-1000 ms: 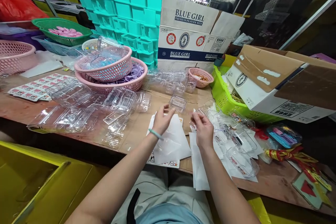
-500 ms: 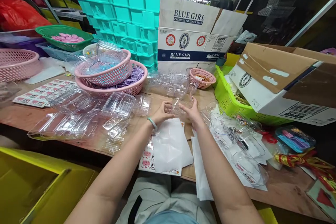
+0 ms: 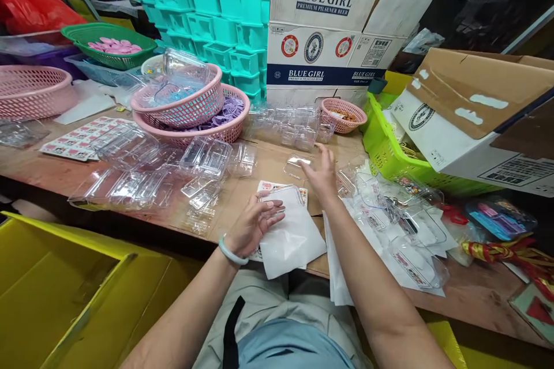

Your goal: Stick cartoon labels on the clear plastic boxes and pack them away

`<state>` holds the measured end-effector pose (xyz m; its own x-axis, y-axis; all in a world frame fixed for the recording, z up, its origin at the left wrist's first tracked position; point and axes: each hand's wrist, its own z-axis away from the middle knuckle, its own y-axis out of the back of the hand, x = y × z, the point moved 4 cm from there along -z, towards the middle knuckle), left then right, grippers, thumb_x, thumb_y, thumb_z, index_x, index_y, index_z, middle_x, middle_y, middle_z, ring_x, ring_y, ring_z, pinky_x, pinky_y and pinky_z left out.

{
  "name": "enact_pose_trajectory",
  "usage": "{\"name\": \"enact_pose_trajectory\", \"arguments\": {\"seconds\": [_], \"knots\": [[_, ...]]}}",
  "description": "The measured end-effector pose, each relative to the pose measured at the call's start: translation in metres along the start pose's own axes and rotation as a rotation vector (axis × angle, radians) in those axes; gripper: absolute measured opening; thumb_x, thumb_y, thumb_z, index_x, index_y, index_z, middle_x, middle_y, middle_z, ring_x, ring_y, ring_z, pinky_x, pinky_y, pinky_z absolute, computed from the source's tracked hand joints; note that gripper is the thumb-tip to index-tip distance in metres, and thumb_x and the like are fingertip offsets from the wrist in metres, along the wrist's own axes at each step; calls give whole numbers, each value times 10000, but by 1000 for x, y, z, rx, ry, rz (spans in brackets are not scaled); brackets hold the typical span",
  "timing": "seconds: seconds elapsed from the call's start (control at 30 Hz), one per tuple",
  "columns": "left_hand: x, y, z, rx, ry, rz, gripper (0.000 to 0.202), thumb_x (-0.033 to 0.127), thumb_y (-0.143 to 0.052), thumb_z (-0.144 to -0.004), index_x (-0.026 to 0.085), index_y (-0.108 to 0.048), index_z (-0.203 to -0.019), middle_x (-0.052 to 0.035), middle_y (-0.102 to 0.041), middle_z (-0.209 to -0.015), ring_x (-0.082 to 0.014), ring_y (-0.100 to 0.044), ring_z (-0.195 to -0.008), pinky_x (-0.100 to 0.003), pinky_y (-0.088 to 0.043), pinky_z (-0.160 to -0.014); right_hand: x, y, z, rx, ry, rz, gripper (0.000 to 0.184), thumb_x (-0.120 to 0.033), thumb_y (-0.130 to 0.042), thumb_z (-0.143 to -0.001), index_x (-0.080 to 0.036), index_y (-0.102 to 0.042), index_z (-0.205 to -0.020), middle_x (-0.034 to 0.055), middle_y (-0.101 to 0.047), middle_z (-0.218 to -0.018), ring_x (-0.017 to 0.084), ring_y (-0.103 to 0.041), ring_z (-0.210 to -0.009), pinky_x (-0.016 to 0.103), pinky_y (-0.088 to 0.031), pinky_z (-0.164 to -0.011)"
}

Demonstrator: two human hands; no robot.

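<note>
My left hand [image 3: 255, 223], with a pale bracelet at the wrist, holds a clear plastic case piece [image 3: 289, 191] by its left side, with fingers curled beneath it. Under that piece lies white backing paper [image 3: 292, 242] over a sheet of printed stickers [image 3: 267, 185]. My right hand [image 3: 322, 176] is open, thumb and fingers apart. Just left of its fingertips another clear plastic piece [image 3: 298, 166] rests on the cardboard. Behind it stand several clear plastic cases [image 3: 285, 125] in a cluster.
More clear cases [image 3: 138, 187] lie to the left beside stacked pink baskets [image 3: 190, 132]. On the right are finished-looking cases with stickers [image 3: 411, 265], a lime-green crate [image 3: 389, 150] and a cardboard box [image 3: 485, 109]. A yellow bin [image 3: 86, 294] stands low left.
Both hands were together at the clear plastic further back. My left hand has drawn back toward me with a clear piece, while my right hand stays further forward, opened. The view has shifted slightly.
</note>
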<state>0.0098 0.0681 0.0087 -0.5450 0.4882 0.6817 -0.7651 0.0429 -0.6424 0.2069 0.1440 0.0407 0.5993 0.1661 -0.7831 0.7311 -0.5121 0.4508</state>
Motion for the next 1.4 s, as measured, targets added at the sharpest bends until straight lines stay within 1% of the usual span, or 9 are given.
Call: {"name": "enact_pose_trajectory", "arguments": {"seconds": [0.03, 0.07, 0.17, 0.23, 0.33, 0.43, 0.53, 0.8, 1.4], "knots": [[-5, 1, 2, 22, -14, -17, 538, 217, -721, -706, 233, -485, -1189, -42, -631, -983, -194, -620, -997, -418, -432, -999, -12, 10, 10, 34, 1, -104, 437, -382, -687, -764, -216, -572, -1151, 81, -577, -1106, 221, -557, -1045, 371, -443, -928], [-9, 2, 2, 37, -29, -45, 564, 214, -730, -708, 249, -482, -1214, -34, -629, -992, -184, -619, -1003, -405, -419, -1015, -23, 18, 22, 21, -23, -219, 340, -412, -647, -805, -210, -602, -1075, 60, -610, -1003, 193, -584, -933, 343, -472, -854], [-21, 3, 1, 20, -29, -85, 502, 262, -749, -731, 245, -544, -1189, -36, -614, -1069, -160, -609, -1022, -362, -382, -1054, -39, 28, 61, -182, -187, -477, 239, -429, -638, -826, -193, -650, -865, 14, -631, -753, 139, -572, -692, 287, -484, -682], [-27, 4, 0, 2, -11, -62, 445, 318, -740, -755, 227, -577, -1158, -49, -606, -1116, -158, -607, -1027, -350, -375, -1063, -36, 32, 83, -229, -299, -524, 234, -420, -690, -788, -188, -663, -808, 12, -649, -719, 130, -573, -660, 278, -481, -655], [-31, 4, 1, 2, 17, -45, 431, 366, -710, -790, 211, -588, -1174, -70, -606, -1141, -161, -599, -1043, -346, -378, -1059, -23, 38, 100, -210, -432, -545, 260, -427, -741, -735, -187, -672, -806, 13, -670, -698, 124, -575, -621, 273, -480, -624], [-31, 2, 1, -14, 23, -42, 429, 364, -690, -814, 196, -591, -1196, -82, -610, -1147, -160, -589, -1052, -337, -386, -1047, -22, 40, 106, -298, -458, -519, 267, -425, -741, -740, -179, -684, -827, 9, -666, -654, 110, -552, -568, 255, -464, -582], [-29, 0, 1, -20, 29, -41, 419, 353, -675, -829, 194, -594, -1208, -80, -607, -1167, -147, -586, -1034, -315, -401, -1021, -27, 39, 111, -356, -412, -458, 267, -431, -711, -773, -172, -688, -831, 7, -649, -636, 104, -534, -564, 242, -448, -569], [-30, 1, 2, -11, 25, -28, 397, 391, -682, -821, 222, -626, -1176, -52, -604, -1153, -136, -576, -1017, -268, -446, -932, -30, 33, 116, -337, -326, -357, 270, -441, -669, -807, -172, -684, -829, 0, -633, -633, 115, -546, -580, 239, -433, -572], [-30, 3, 2, -34, 29, -67, 463, 433, -673, -823, 236, -593, -1235, -53, -613, -1174, -153, -575, -1056, -263, -445, -881, -36, 31, 115, -347, -336, -347, 263, -432, -675, -800, -168, -684, -792, 6, -652, -631, 134, -571, -596, 258, -442, -634]]}}
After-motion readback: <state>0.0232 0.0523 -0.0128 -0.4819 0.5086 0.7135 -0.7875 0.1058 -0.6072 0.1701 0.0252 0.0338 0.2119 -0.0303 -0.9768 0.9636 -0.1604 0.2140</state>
